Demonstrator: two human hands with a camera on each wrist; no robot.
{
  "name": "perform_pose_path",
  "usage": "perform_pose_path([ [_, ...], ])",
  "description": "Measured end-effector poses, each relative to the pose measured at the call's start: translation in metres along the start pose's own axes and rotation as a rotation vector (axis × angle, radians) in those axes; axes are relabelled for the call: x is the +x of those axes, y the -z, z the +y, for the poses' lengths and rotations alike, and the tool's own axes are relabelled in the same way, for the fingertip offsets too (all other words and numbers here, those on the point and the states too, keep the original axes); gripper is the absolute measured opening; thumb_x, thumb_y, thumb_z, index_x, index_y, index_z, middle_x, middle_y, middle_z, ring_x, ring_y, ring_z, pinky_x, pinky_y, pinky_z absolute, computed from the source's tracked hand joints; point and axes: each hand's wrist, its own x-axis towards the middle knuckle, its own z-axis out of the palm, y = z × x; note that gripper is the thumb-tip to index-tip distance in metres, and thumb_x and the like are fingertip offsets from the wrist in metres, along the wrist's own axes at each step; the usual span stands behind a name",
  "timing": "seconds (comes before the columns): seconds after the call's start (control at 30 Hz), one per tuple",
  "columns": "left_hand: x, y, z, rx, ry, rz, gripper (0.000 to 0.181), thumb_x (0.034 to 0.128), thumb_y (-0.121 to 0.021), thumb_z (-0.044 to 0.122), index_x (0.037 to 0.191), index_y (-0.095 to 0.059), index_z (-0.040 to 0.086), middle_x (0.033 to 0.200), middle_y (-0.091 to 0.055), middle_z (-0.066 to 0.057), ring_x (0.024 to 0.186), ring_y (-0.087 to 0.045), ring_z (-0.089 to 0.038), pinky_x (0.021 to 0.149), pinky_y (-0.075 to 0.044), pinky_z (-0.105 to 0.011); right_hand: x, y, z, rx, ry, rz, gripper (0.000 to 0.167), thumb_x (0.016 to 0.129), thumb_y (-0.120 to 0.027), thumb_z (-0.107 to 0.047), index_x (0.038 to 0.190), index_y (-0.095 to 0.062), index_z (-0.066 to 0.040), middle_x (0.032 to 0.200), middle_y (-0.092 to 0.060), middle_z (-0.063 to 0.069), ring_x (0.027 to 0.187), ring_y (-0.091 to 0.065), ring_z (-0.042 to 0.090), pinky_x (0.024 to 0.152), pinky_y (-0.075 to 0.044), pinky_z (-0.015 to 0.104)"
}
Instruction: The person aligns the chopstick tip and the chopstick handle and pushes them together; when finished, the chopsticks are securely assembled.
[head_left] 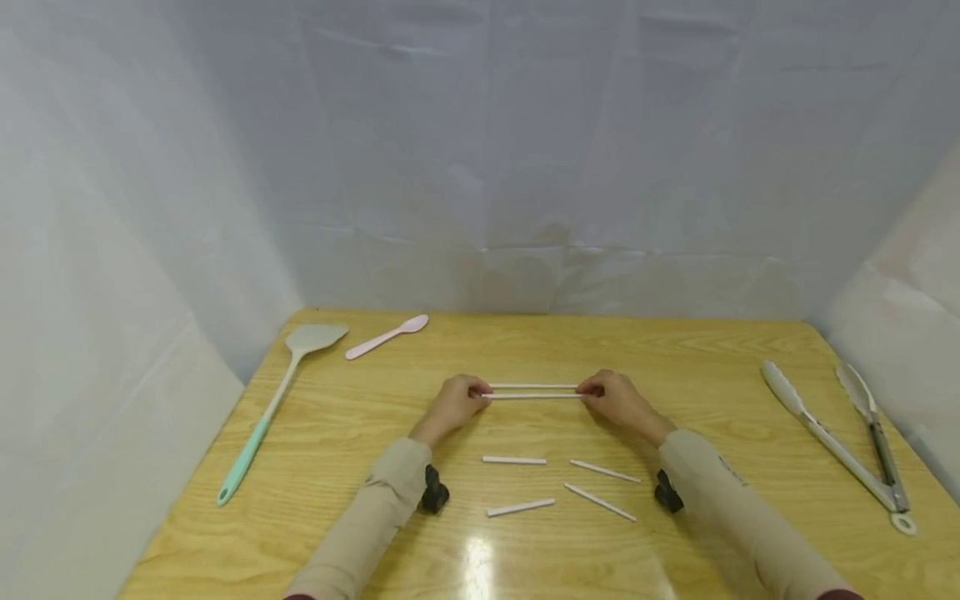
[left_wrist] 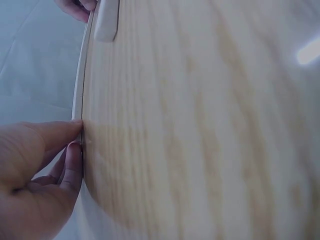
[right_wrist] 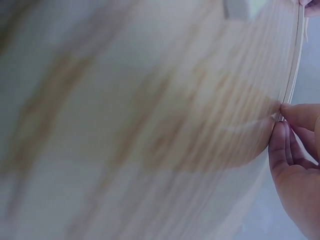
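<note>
I have the left hand (head_left: 459, 402) and right hand (head_left: 618, 402) each pinching one end of the two long white sticks (head_left: 534, 396), side by side beyond the four short sticks (head_left: 513, 460) on the bench (head_left: 675, 358). I judge this the aligning step; next seems to call for keeping the pair parallel while both grips ease evenly.

The table (head_left: 697, 358) (glossy wood) bears a spatula (head_left: 278, 395), spoon (head_left: 382, 339), tongs (head_left: 842, 452) and four short sticks (head_left: 514, 460).
</note>
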Motion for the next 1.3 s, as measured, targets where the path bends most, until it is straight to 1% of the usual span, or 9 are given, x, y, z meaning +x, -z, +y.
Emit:
perform_pose_path([
  [0.17,-0.001,0.001,0.001,-0.014,-0.007,0.000,0.014,0.0873,-0.065,0.002,0.099,-0.069,-0.005,0.092,-0.067,-0.015,0.083,-0.061,-0.024,0.075,-0.052,-0.034,-0.001,0.001,0.000,0.002,-0.009,0.005,0.011,0.087,-0.066,-0.003,0.095,-0.071,0.003,0.087,-0.065,0.011,0.078,-0.059,0.019,0.069,-0.050,0.031],
  [0.27,-0.002,0.001,0.001,-0.027,0.012,0.004,0.015,0.0877,-0.066,0.004,0.100,-0.070,-0.003,0.093,-0.067,-0.014,0.084,-0.061,-0.023,0.076,-0.051,-0.035,-0.002,0.001,0.001,0.016,-0.006,0.014,0.013,0.087,-0.066,-0.006,0.096,-0.071,0.002,0.088,-0.065,0.011,0.080,-0.060,0.021,0.072,-0.051,0.034],
  [0.4,-0.002,0.001,0.001,-0.042,0.025,0.010,0.015,0.0888,-0.065,0.005,0.101,-0.069,-0.002,0.095,-0.067,-0.013,0.086,-0.062,-0.024,0.078,-0.051,-0.037,-0.005,0.004,-0.001,0.066,-0.022,0.016,0.017,0.089,-0.066,-0.010,0.099,-0.071,0.002,0.092,-0.065,0.011,0.085,-0.061,0.023,0.075,-0.051,0.037],
  [0.5,-0.003,0.001,0.000,-0.035,0.008,0.016,0.016,0.0897,-0.065,0.007,0.102,-0.069,-0.002,0.098,-0.067,-0.014,0.088,-0.061,-0.025,0.080,-0.051,-0.038,-0.006,0.007,-0.004,0.097,-0.038,0.011,0.019,0.091,-0.065,-0.013,0.101,-0.070,0.001,0.095,-0.066,0.012,0.085,-0.060,0.022,0.074,-0.051,0.035],
  [0.6,-0.005,0.001,0.001,-0.008,-0.038,0.028,0.017,0.0906,-0.064,0.009,0.103,-0.069,-0.001,0.100,-0.065,-0.014,0.091,-0.060,-0.026,0.082,-0.050,-0.039,-0.008,0.010,-0.004,0.109,-0.049,0.014,0.020,0.091,-0.064,-0.015,0.102,-0.070,0.000,0.097,-0.067,0.012,0.084,-0.061,0.020,0.072,-0.051,0.033],
  [0.73,-0.010,0.001,0.006,0.003,-0.093,0.040,0.017,0.0912,-0.064,0.011,0.103,-0.069,0.000,0.100,-0.064,-0.014,0.092,-0.058,-0.027,0.084,-0.048,-0.040,-0.011,0.012,-0.005,0.117,-0.066,0.028,0.020,0.092,-0.064,-0.017,0.102,-0.071,-0.002,0.097,-0.068,0.011,0.084,-0.061,0.019,0.072,-0.051,0.032],
  [0.93,-0.019,0.002,0.015,-0.028,-0.113,-0.005,0.018,0.0924,-0.062,0.013,0.105,-0.069,0.002,0.102,-0.064,-0.012,0.094,-0.058,-0.025,0.084,-0.050,-0.038,-0.020,0.015,-0.007,0.107,-0.033,0.053,0.018,0.091,-0.064,-0.014,0.101,-0.071,0.000,0.093,-0.068,0.009,0.081,-0.060,0.018,0.072,-0.051,0.031],
  [1.13,-0.031,0.006,0.019,-0.059,-0.139,-0.042,0.020,0.0938,-0.060,0.013,0.107,-0.067,-0.001,0.102,-0.066,-0.012,0.092,-0.060,-0.024,0.083,-0.051,-0.036,-0.029,0.016,-0.009,0.121,-0.043,0.023,0.022,0.092,-0.064,-0.017,0.104,-0.070,0.001,0.091,-0.067,0.006,0.081,-0.059,0.015,0.072,-0.051,0.028],
  [1.3,-0.041,0.010,0.018,-0.085,-0.114,-0.078,0.024,0.0944,-0.059,0.014,0.112,-0.066,-0.002,0.102,-0.066,-0.011,0.090,-0.060,-0.022,0.081,-0.051,-0.032,-0.036,0.019,-0.012,0.146,-0.035,0.000,0.026,0.092,-0.063,-0.018,0.107,-0.067,0.002,0.092,-0.067,0.007,0.082,-0.060,0.016,0.071,-0.051,0.028],
])
